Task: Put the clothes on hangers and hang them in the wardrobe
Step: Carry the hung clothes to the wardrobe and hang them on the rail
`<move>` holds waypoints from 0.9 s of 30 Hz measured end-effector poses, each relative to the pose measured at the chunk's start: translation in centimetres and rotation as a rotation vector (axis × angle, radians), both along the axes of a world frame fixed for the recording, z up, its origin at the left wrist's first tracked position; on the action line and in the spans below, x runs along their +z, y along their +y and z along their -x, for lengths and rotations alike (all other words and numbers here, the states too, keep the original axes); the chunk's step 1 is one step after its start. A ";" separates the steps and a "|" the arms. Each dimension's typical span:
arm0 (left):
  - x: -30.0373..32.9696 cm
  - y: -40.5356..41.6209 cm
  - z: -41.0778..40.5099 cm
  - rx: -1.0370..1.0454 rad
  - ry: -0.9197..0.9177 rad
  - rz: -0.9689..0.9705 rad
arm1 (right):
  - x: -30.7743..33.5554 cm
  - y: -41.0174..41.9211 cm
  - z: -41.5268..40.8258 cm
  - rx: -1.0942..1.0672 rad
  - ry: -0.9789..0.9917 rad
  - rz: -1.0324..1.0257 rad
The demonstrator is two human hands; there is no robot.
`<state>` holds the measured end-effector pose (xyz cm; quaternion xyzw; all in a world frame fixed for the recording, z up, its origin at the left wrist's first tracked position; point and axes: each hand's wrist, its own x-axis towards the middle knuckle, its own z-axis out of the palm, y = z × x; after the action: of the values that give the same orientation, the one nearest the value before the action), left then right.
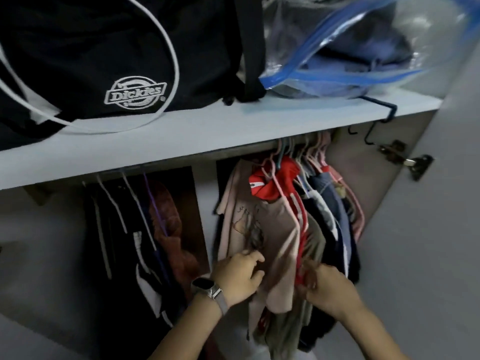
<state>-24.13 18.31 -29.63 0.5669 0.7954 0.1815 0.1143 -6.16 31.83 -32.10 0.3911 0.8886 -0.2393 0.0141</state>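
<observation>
- Gripping folds of hanging cloth, the right hand (328, 284) is curling its blurred fingers around red and grey fabric; exactly which garment is unclear.
- The left hand (240, 275), wearing one watch (207, 288), is pinching the pink shirt (262, 229) hanging on the rail.
- Beside it, one red jacket (270, 185) is hanging among packed pink hangers (311, 154), too crowded to count.
- On the shelf (207, 131) above, one black bag (104, 55) and one clear storage bag (350, 48) are being cut off at the top.

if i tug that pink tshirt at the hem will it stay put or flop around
The pink t-shirt hangs in soft folds, so it is probably floppy and light. On its thin hanger it would likely swing rather than resist. The left hand touches its lower front, where the cloth already bunches, so it should crumple easily.
</observation>
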 end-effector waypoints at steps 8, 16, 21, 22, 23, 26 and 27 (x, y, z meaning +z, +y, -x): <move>-1.8 3.6 -7.4 -0.239 -0.006 0.113 | -0.8 -1.9 -14.7 -0.323 -0.043 -0.078; -3.2 4.8 -19.5 -0.541 0.024 0.144 | -2.1 -8.1 -27.5 -0.659 -0.084 -0.016; -3.7 4.9 -26.7 -0.732 0.009 0.136 | -1.5 -11.5 -34.3 -0.884 -0.075 -0.014; -3.6 4.8 -28.2 -0.778 0.006 0.152 | -1.6 -12.4 -35.8 -0.923 -0.086 -0.024; -3.5 4.8 -29.6 -0.818 0.010 0.150 | -1.6 -13.3 -37.4 -0.965 -0.092 -0.017; -3.5 4.9 -32.9 -0.889 0.010 0.180 | -1.8 -15.7 -40.9 -1.034 -0.114 -0.005; -3.5 5.1 -34.0 -0.908 0.015 0.181 | -1.9 -16.4 -41.8 -1.054 -0.113 0.004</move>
<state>9.83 23.43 -33.15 0.8470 0.4799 0.0389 0.2254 35.69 15.46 -34.02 0.7970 0.5688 -0.1943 -0.0593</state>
